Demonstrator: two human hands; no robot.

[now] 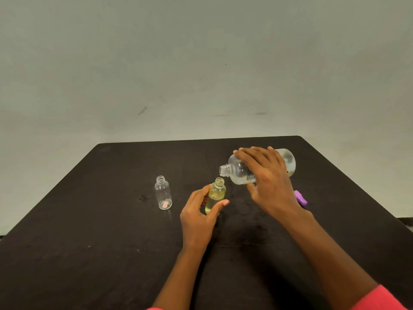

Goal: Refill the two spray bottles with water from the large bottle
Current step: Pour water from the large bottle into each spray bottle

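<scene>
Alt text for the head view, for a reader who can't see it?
A right hand tips the large bottle, its mouth above the open neck of a small yellowish bottle that the left hand holds on a dark table. A second small bottle stands uncapped to its left; a purple piece lies by the right wrist.

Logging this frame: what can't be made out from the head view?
Head view:
Label on the large bottle: mostly covered by the right hand, print too small.
Purple piece: partly behind that hand's wrist; unclear what it is.
Any stream into the yellowish bottle held by the left hand: too fine to see.
Base of the clear bottle: pale patch too small to identify.
</scene>
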